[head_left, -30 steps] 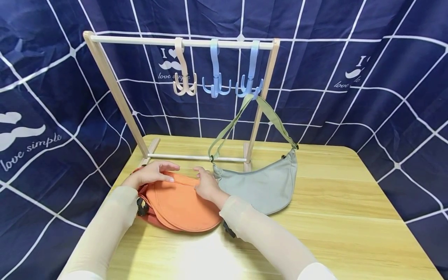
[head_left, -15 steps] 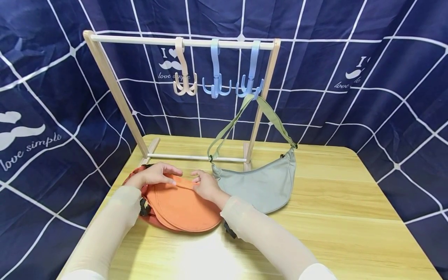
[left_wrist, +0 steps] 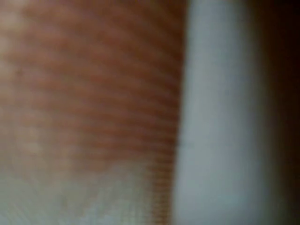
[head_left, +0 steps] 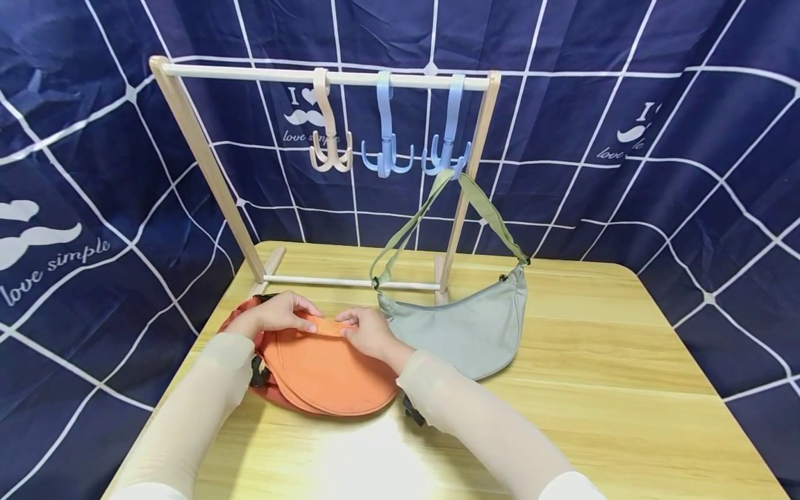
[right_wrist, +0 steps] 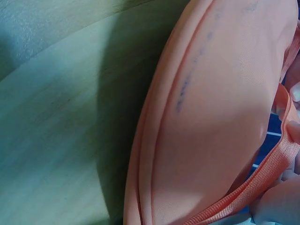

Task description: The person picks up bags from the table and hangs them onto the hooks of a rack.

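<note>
An orange bag with a rounded front lies on the near left of the table, redder fabric and a black buckle showing at its left side. My left hand pinches the orange strap at the bag's upper edge. A short way to the right, my right hand pinches the same strap between thumb and fingers. The right wrist view shows the strap raised off the bag's edge, with dark marks on the bag's front. Blurred close surfaces fill the left wrist view.
A wooden rack stands behind, its top bar carrying one beige hook and two blue hooks. From the right blue hook a grey-green bag hangs by its strap, beside my right hand. Dark blue curtains surround the table.
The fingers of my right hand have come down and closed on the orange strap. Both hands now hold it, with the strap lifted between them. The grey-green bag has shifted slightly left.
</note>
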`<move>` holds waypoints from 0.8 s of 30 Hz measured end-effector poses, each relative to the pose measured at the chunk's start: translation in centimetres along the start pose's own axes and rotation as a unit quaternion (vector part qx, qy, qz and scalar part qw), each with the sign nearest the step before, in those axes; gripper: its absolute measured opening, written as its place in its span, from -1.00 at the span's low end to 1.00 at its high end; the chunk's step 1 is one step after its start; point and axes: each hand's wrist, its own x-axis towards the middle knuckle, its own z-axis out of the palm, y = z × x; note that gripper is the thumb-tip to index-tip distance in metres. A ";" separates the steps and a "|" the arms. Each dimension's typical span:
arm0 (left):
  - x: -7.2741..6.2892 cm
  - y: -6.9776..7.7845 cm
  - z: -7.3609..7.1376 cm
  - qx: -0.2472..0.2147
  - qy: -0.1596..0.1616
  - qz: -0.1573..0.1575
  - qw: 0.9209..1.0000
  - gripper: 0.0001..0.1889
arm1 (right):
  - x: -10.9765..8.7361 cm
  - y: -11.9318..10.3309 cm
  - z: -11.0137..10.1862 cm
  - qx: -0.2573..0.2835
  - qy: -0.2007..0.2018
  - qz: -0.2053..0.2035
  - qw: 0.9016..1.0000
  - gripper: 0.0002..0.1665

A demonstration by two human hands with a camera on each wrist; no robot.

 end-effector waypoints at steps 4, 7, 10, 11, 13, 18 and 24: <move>0.0 0.0 0.0 -0.023 -0.011 0.000 1.000 -0.72 | 0.0 0.1 -0.1 0.002 -0.009 0.006 1.000 -0.79; 0.1 0.0 -0.1 -0.026 -0.015 0.008 1.000 -0.74 | -0.1 0.1 -0.3 0.006 -0.011 -0.001 1.000 -0.82; 0.0 0.1 -0.2 -0.027 -0.018 0.015 0.999 -0.79 | -0.2 0.2 -0.5 0.012 -0.012 -0.008 1.000 -0.86; 0.0 0.2 -0.2 -0.027 -0.019 0.018 0.999 -0.81 | -0.2 0.3 -0.5 0.016 -0.012 -0.012 1.000 -0.87; -0.1 0.4 -0.3 -0.026 -0.020 0.024 0.999 -0.85 | -0.2 0.4 -0.6 0.022 -0.012 -0.018 1.000 -0.89; -0.4 0.7 -0.7 -0.029 -0.022 0.034 0.999 -0.89 | -0.2 0.2 -0.7 0.044 -0.010 -0.020 0.999 -0.89; -0.7 1.1 -1.3 -0.050 -0.032 0.027 0.998 -0.87 | -0.2 -0.6 -0.7 0.095 -0.005 -0.011 0.995 -0.88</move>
